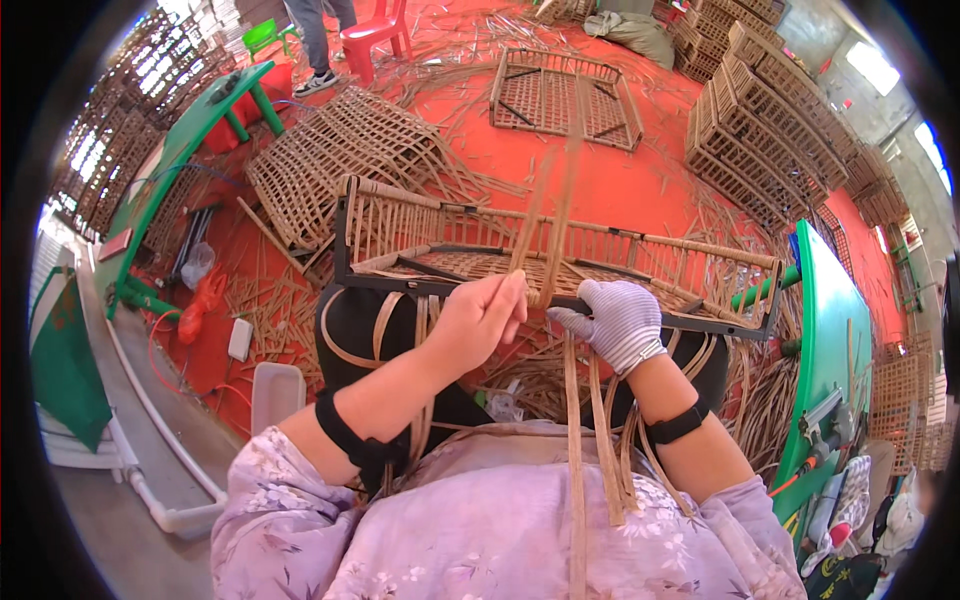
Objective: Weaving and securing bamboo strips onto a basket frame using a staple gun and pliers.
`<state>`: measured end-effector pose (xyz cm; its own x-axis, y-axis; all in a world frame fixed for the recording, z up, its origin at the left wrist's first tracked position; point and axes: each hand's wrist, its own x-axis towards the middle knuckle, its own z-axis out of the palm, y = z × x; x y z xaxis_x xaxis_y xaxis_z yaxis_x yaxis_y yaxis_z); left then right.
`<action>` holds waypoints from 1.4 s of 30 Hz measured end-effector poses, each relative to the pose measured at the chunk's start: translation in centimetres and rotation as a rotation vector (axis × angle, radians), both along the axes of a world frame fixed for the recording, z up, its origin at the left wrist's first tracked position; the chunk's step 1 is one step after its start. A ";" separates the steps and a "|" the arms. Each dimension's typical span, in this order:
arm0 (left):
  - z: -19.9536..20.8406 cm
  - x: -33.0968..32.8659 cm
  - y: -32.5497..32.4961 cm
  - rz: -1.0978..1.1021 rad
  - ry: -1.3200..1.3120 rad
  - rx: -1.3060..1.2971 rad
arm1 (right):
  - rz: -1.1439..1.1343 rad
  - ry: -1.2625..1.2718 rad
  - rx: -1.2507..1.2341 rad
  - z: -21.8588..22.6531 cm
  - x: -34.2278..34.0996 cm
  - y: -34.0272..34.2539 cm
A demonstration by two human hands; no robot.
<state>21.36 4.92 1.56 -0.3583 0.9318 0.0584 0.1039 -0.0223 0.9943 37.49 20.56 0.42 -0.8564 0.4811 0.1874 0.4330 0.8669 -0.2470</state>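
A rectangular woven basket (pixel 690 246) with a dark frame lies across my lap, its slatted far side standing up. My bare left hand (pixel 485 312) is closed in a pinch on a flat brown cane strip (pixel 527 228) just over the near rim. The strip's upper end points up and is smeared by motion. My right hand (pixel 620 318), in a striped glove, grips the dark near rim, its thumb pressed on the bar beside the strips. Several loose strips (pixel 573 440) hang from this rim down over my lap.
A woven basket (pixel 345 155) rests tilted at the left, another basket (pixel 565 95) lies farther ahead. Stacked baskets (pixel 760 125) stand at the right. Green benches (pixel 820 340) flank me. Cane scraps litter the red floor. A person's legs (pixel 318 40) show beside a red chair (pixel 375 38).
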 end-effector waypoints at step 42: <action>2.0 -5.9 -7.7 -0.019 1.383 0.076 | 0.012 0.015 0.105 0.5 -0.1 -0.2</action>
<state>15.44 -2.78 3.56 0.0439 0.9144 0.4024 0.9932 -0.0834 0.0810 37.36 20.34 0.88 -0.8586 0.4479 0.2493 0.4195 0.8934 -0.1606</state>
